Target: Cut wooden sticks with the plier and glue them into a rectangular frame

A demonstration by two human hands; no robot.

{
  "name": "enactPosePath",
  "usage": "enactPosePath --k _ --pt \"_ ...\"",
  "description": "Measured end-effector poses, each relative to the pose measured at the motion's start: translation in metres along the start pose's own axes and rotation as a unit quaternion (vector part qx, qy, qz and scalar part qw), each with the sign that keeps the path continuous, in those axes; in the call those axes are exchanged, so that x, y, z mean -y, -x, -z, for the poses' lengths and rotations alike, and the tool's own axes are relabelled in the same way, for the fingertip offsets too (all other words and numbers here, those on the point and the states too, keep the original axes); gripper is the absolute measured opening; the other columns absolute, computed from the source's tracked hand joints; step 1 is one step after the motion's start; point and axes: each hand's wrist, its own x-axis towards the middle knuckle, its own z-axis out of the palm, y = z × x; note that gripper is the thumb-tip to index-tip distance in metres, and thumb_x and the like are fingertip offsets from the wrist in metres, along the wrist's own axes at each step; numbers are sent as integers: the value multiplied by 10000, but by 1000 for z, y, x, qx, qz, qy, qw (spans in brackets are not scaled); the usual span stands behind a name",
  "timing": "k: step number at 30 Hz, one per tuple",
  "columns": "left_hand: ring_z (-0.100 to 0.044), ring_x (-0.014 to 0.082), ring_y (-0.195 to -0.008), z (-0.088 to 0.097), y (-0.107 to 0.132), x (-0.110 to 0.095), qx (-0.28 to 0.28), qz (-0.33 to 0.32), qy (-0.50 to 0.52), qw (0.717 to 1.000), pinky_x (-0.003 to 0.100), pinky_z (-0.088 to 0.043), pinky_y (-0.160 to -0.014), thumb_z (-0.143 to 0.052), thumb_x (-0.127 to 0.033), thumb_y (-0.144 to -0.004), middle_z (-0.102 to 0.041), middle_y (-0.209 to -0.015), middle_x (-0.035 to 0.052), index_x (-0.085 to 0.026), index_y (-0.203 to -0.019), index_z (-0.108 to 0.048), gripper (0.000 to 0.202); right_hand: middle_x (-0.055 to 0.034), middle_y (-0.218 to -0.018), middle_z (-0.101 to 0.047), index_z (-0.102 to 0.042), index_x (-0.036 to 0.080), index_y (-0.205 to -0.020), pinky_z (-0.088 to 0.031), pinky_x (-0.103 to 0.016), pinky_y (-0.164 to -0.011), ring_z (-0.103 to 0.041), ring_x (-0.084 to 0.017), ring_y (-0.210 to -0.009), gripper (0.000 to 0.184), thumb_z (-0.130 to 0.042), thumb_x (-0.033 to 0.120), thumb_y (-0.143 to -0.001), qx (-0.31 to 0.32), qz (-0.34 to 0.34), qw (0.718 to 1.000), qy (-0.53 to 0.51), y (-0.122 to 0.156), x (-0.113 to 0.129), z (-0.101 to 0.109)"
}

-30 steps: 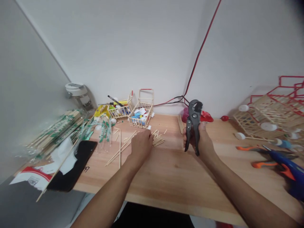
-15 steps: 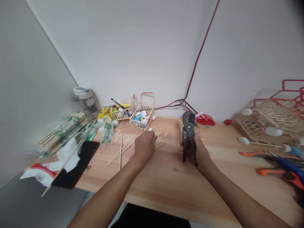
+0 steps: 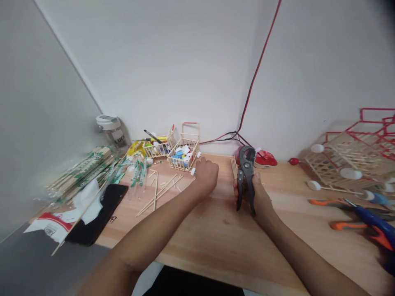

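Observation:
My right hand [image 3: 259, 200] grips grey pruning shears [image 3: 246, 174], held upright with the jaws toward the wall and the handles spread. Behind the shears, several thin wooden sticks [image 3: 233, 165] lie side by side. My left hand [image 3: 207, 176] is on the table, its fingers curled and turned away from me, so what they hold is hidden. It covers the spot of the short stick pile. To its left are loose longer sticks [image 3: 156, 193] and small cut pieces. Just beyond stands a small stick-built cart [image 3: 184, 154] with white caps for wheels, filled with blue and white bits.
A second cart [image 3: 157, 150], a lidded jar [image 3: 111, 130] and bagged sticks [image 3: 84, 166] stand at left, near a black phone-like slab [image 3: 95, 218]. At right are stick frames [image 3: 345, 158], orange-handled pliers [image 3: 328, 203], a blue tool [image 3: 373, 218] and a red dish [image 3: 266, 159].
My left hand has moved right, over the pile of short sticks, which is now hidden. My right hand keeps hold of the shears in much the same place. The view has shifted slightly.

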Motion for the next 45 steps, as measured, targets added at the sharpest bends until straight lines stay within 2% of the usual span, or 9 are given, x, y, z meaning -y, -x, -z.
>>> enactPosePath --k 8,12,17,22,26,30,38,42,45 --pt "-552 277 -1033 -11 -5 -4 16 -4 22 1000 369 -430 -840 -416 -67 -869 -663 -987 184 -77 -996 -673 287 -25 -531 -584 -606 187 -711 -453 -281 -410 -532 -157 -427 665 -398 818 -730 -4 -4 1000 31 0 -2 2" --pt "-562 273 -1039 -14 -9 1 15 -6 49 999 369 -428 -853 -423 -68 -858 -665 -985 182 -82 -997 -669 282 -21 -521 -576 -600 188 -699 -434 -271 -397 -525 -153 -420 668 -399 825 -724 -7 6 999 40 0 -2 2" --pt "-619 220 -902 1 -23 23 18 15 95 995 308 -453 -778 -447 -163 -877 -685 -948 143 -110 -964 -677 252 -18 -532 -573 -617 182 -714 -449 -282 -407 -525 -152 -423 681 -397 826 -721 -12 4 999 46 0 0 2" --pt "-627 192 -890 10 -32 35 26 39 119 992 276 -464 -767 -488 -193 -843 -698 -951 94 -148 -965 -685 236 -24 -535 -581 -626 183 -722 -456 -295 -414 -533 -163 -430 694 -433 847 -673 -26 0 999 45 -1 0 3" --pt "-632 217 -901 1 -23 24 39 39 104 993 293 -472 -777 -488 -160 -833 -694 -951 140 -122 -964 -694 247 -22 -525 -577 -630 184 -717 -455 -291 -416 -529 -160 -423 694 -421 846 -682 -23 3 999 48 -1 0 3" --pt "-603 278 -995 -3 -9 7 43 23 74 996 344 -474 -796 -467 -96 -834 -680 -969 190 -83 -1003 -680 273 -28 -538 -584 -626 186 -717 -455 -287 -429 -538 -161 -437 687 -388 830 -720 -22 19 997 68 0 -1 4" --pt "-554 286 -1030 -4 1 -16 30 -18 43 998 382 -444 -823 -416 -52 -871 -658 -1004 187 -69 -965 -670 272 -37 -552 -603 -636 183 -787 -437 -276 -421 -556 -172 -468 666 -363 790 -776 -14 48 996 78 -3 -6 8" --pt "-536 266 -1029 -3 5 -16 11 -36 41 998 370 -410 -852 -409 -51 -878 -645 -1024 185 -64 -989 -641 257 -39 -590 -605 -631 180 -823 -465 -284 -460 -572 -179 -518 626 -444 773 -756 -27 75 993 81 -3 -4 8" --pt "-525 268 -1021 4 9 -14 -9 -36 44 998 379 -391 -862 -377 -57 -890 -643 -995 174 -79 -1026 -596 259 -32 -660 -603 -627 178 -846 -495 -287 -533 -573 -172 -581 496 -568 664 -769 -39 105 990 80 -3 -2 8"
